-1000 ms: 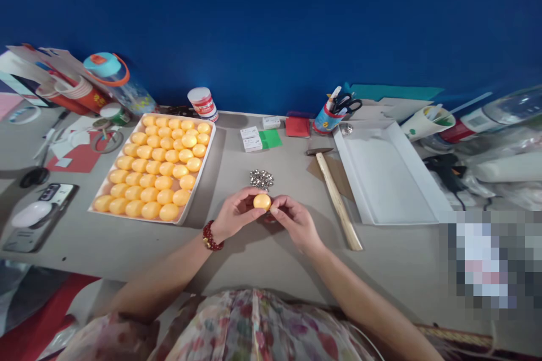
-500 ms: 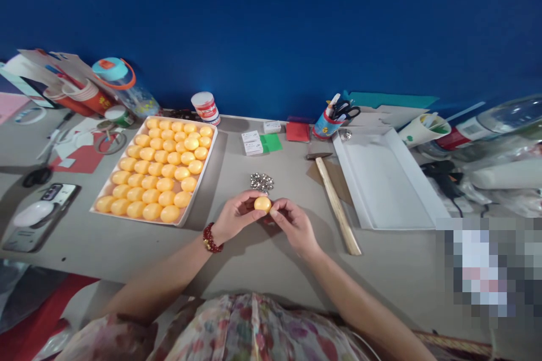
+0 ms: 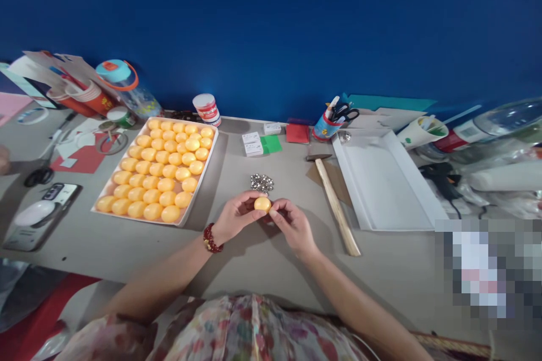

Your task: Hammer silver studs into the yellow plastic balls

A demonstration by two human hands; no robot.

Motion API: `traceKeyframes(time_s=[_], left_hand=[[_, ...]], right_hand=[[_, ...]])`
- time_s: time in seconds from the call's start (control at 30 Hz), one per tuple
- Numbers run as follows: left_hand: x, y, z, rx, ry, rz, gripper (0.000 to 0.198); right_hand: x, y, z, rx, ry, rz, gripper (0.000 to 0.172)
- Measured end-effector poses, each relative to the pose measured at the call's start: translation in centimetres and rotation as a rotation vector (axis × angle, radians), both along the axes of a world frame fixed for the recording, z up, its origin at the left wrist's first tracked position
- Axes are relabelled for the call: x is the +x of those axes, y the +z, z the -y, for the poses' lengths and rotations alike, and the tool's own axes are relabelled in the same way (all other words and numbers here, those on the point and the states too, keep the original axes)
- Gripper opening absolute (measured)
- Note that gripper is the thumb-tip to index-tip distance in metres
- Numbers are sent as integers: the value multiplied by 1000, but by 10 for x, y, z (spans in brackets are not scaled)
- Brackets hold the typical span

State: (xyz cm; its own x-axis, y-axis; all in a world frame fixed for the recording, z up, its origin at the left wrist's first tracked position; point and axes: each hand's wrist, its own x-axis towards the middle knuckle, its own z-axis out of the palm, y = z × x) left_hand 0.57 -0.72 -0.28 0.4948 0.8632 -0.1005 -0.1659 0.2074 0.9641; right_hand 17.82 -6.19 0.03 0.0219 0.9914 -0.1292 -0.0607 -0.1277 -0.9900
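Note:
Between my hands, just above the table, is a glossy yellow-orange ball (image 3: 262, 204). My left hand (image 3: 238, 215), with a dark red bead bracelet (image 3: 211, 238) at its wrist, is closed on the ball's left side. Thumb and fingers of my right hand (image 3: 295, 229) are pinched together at the right side of the same ball; anything small between them is hidden. Right behind my fingertips lies a small heap of shiny silver pieces (image 3: 261, 182), too small to name. To the left, a shallow white box (image 3: 185, 216) holds rows of similar balls (image 3: 156, 169).
A hammer (image 3: 336, 208) lies right of my hands, beside a white tray (image 3: 392, 180) with one silver piece in a far corner. Small white boxes (image 3: 253, 144) and a pen cup (image 3: 327, 126) stand behind. Far left are a phone (image 3: 42, 217) and scissors (image 3: 39, 176).
Both hands keep the ball in nearly the same place. The view has shifted very slightly. A blurred, skin-coloured shape, perhaps another person's hand, now shows at the left edge.

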Motion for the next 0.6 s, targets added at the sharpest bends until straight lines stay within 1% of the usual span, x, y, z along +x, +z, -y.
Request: traceKeyframes(time_s=[0.13, 0.27, 0.6], left_hand=[[0, 3, 0, 0, 0, -5, 35], [1, 5, 0, -7, 0, -6, 34], [2, 5, 0, -21, 16, -4, 35]], right_hand=[[-1, 0, -1, 16, -6, 42, 26], [-2, 2, -1, 21, -7, 38, 25], [-4, 4, -2, 24, -35, 4, 22]])
